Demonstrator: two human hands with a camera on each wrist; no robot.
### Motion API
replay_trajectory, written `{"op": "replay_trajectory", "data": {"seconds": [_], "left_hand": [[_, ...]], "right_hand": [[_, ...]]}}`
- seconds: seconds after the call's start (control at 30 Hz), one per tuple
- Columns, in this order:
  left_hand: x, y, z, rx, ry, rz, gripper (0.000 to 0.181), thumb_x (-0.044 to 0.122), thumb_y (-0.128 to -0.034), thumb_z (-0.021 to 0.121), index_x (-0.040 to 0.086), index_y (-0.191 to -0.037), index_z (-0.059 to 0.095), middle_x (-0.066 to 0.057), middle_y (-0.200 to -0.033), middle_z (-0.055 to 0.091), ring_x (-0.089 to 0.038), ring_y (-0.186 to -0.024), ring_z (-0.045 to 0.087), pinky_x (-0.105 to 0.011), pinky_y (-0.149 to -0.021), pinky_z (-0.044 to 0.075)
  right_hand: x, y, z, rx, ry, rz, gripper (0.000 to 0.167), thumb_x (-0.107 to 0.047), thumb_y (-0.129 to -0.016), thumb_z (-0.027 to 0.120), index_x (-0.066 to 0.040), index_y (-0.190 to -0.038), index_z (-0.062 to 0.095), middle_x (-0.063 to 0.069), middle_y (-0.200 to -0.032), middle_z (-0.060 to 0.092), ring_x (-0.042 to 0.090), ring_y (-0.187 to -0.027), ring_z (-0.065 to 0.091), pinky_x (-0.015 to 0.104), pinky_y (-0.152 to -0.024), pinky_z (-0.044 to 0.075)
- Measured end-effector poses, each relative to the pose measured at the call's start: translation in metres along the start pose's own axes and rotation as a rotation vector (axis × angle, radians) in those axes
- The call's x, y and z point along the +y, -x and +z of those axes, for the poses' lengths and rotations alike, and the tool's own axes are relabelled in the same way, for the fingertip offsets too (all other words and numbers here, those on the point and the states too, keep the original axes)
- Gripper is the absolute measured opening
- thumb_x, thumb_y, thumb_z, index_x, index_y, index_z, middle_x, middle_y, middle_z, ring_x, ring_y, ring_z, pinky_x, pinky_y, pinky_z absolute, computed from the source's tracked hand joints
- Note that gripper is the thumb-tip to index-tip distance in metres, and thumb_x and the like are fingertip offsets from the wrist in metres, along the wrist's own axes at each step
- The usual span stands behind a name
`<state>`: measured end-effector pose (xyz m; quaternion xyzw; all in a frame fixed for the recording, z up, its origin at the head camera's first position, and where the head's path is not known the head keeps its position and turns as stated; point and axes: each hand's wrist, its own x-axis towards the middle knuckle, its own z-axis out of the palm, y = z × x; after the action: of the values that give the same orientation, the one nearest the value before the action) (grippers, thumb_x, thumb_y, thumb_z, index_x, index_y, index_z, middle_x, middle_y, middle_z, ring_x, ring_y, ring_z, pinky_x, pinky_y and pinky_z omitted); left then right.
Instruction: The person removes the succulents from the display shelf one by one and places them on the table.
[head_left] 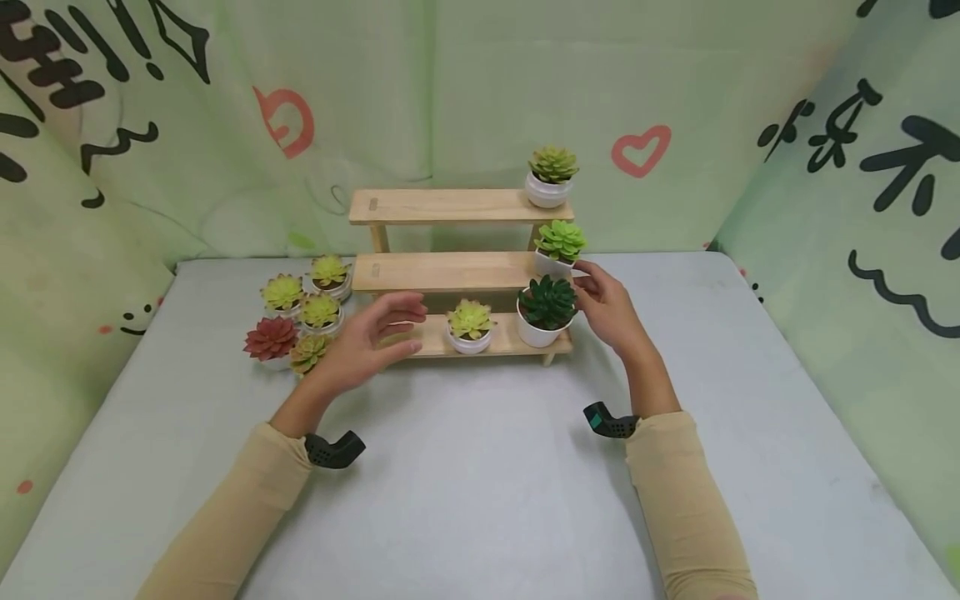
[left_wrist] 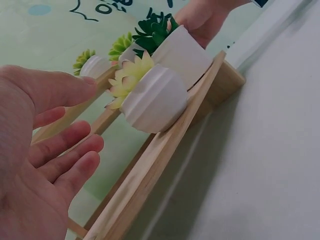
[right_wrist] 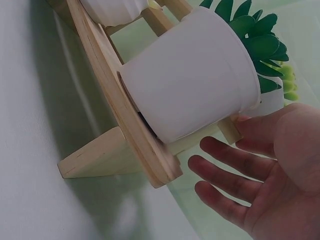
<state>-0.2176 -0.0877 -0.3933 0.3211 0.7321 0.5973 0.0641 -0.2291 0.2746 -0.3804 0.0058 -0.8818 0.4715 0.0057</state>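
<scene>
A three-tier wooden stand holds several potted succulents. On its bottom tier are a yellow-green succulent and a dark green one in white pots. The bright green succulent stands at the middle tier's right end, and another at the top tier's right end. My left hand, fingers apart and holding nothing, hovers by the bottom tier's left end. My right hand is beside the bright green succulent's pot, fingers loosely bent; whether its fingertips touch the pot I cannot tell.
Left of the stand, several potted succulents stand in a group on the white table, among them a red one and yellow-green ones. A green curtain with drawn marks hangs behind and at both sides.
</scene>
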Motion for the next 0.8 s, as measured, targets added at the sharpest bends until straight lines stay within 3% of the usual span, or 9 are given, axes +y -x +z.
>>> {"op": "replay_trajectory", "data": {"seconds": [0.2, 0.57, 0.8], "left_hand": [[-0.001, -0.003, 0.003, -0.006, 0.019, -0.01, 0.056, -0.001, -0.0877, 0.066, -0.004, -0.138, 0.042, -0.023, -0.13, 0.053, -0.034, -0.122, 0.053, -0.04, -0.108, 0.045], [-0.003, -0.009, 0.011, -0.011, 0.008, -0.008, 0.056, 0.002, -0.0883, 0.068, 0.001, -0.139, 0.044, -0.019, -0.129, 0.054, -0.031, -0.122, 0.054, -0.04, -0.107, 0.046], [-0.005, -0.011, 0.015, -0.023, 0.045, -0.022, 0.056, -0.001, -0.0877, 0.067, -0.001, -0.138, 0.043, -0.02, -0.128, 0.054, -0.033, -0.122, 0.054, -0.04, -0.107, 0.046]], "right_hand": [[0.0, 0.0, 0.0, 0.01, 0.003, -0.015, 0.047, -0.017, -0.103, 0.043, -0.004, -0.147, 0.035, 0.025, -0.131, 0.057, 0.033, -0.112, 0.061, 0.04, -0.093, 0.051], [-0.002, 0.001, -0.002, 0.003, -0.008, 0.011, 0.049, -0.019, -0.103, 0.043, -0.006, -0.149, 0.033, 0.025, -0.136, 0.054, 0.036, -0.12, 0.057, 0.05, -0.102, 0.047], [0.0, 0.001, 0.0, -0.003, -0.018, 0.019, 0.048, -0.02, -0.103, 0.044, -0.007, -0.148, 0.034, 0.023, -0.135, 0.055, 0.034, -0.119, 0.058, 0.047, -0.099, 0.048]]}}
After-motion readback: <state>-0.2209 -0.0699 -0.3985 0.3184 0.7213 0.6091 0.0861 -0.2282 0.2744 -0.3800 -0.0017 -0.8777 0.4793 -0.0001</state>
